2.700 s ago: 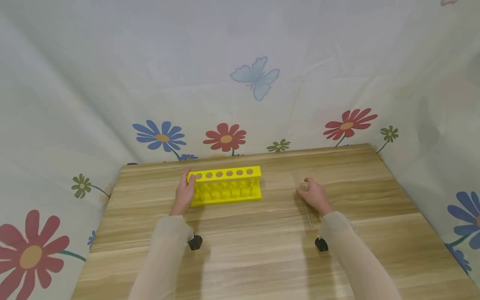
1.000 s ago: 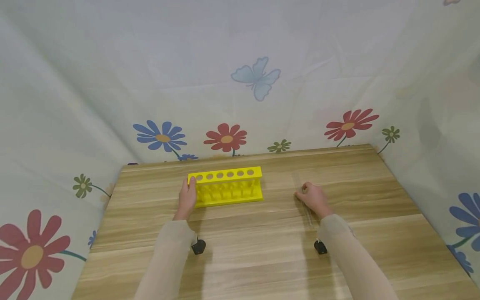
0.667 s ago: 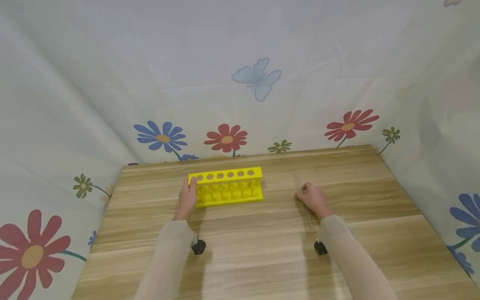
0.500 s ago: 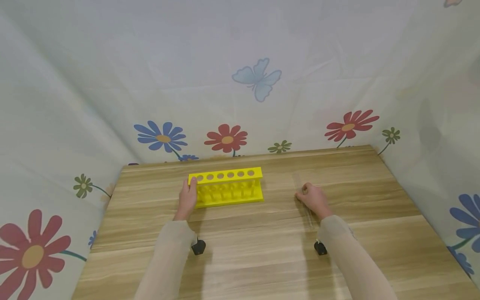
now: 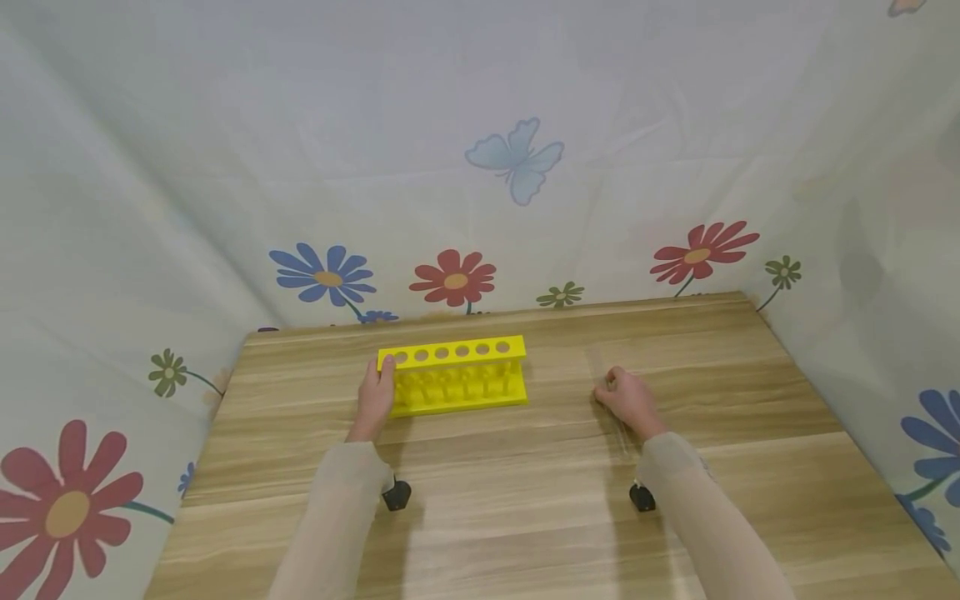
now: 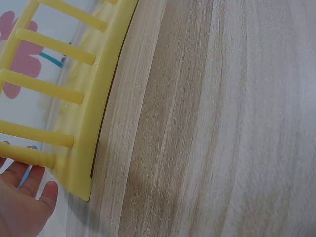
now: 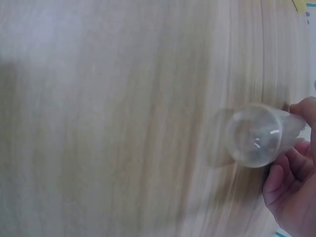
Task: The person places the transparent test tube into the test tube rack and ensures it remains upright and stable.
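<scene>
- Head view: the left hand (image 5: 372,398) holds the left end of the yellow test tube rack (image 5: 452,374), fingers curled over its top plate. The rack stands on the wooden table (image 5: 525,500), at about 11 o'clock from the table's middle. The right hand (image 5: 632,402) is at about 2 o'clock, fingers closed around a clear test tube (image 5: 617,417) which is hard to see here.
- Left wrist view: the rack's base and pegs (image 6: 74,94) are at 9 o'clock, with the fingertips (image 6: 22,197) touching its corner.
- Right wrist view: the test tube (image 7: 256,134) shows its round end, pinched by the fingers (image 7: 291,168) just above the table.
- I judge the step to be picking up the tube. The next move needs lifting it, turning it upright and aiming at a hole while the left hand steadies the rack.
</scene>
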`<state>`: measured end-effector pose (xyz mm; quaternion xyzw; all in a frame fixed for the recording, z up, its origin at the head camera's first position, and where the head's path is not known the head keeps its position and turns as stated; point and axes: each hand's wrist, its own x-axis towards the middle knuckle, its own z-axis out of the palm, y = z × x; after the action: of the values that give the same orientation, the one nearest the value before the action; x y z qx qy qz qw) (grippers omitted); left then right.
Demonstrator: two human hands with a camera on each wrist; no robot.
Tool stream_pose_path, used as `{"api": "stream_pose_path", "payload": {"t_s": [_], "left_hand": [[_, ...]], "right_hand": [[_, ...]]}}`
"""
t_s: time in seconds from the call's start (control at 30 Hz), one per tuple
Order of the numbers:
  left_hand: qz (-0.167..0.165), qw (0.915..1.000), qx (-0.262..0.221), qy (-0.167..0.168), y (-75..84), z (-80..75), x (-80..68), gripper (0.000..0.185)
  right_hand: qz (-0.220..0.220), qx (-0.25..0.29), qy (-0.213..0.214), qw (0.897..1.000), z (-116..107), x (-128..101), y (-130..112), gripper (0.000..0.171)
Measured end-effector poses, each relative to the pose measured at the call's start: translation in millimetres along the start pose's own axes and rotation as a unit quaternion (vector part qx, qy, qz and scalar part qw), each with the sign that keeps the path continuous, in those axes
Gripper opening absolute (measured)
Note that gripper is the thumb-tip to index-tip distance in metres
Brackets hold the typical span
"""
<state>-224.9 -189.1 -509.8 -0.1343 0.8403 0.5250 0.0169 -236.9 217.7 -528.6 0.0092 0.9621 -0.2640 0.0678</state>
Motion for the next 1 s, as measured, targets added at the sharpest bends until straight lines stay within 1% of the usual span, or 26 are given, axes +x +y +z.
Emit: {"api": "stream_pose_path", "payload": {"t_s": [0.23,0.43,0.63,0.73,0.83,1.0], "left_hand": [[-0.012,0.9999,0.007,-0.005,-1.0,0.0,1.5,0.070],[-0.006,0.9998,0.014,-0.015,0.9,-1.7,-0.5,0.073],[-0.013,0.9994,0.019,-0.025,1.1,-2.6,0.4,0.075],[-0.007,0.9996,0.021,-0.019,-1.1,-1.7,2.3,0.076],[0.005,0.9998,0.018,-0.010,-3.4,-0.5,3.4,0.077],[0.023,0.9996,0.013,0.005,-2.0,0.5,0.5,0.078]], "right_hand": [[-0.003,0.008,-0.008,1.000,-1.8,-1.4,-0.2,0.040],[-0.008,0.005,-0.008,1.000,-5.7,1.0,1.5,0.038],[-0.005,0.019,-0.015,1.000,-14.6,1.3,0.3,0.039],[-0.012,0.026,-0.017,0.999,-19.3,0.5,-2.0,0.040],[-0.024,0.030,-0.009,0.999,-23.7,1.0,-5.0,0.038],[-0.045,0.039,0.004,0.998,-30.3,2.7,-11.6,0.035]]}}
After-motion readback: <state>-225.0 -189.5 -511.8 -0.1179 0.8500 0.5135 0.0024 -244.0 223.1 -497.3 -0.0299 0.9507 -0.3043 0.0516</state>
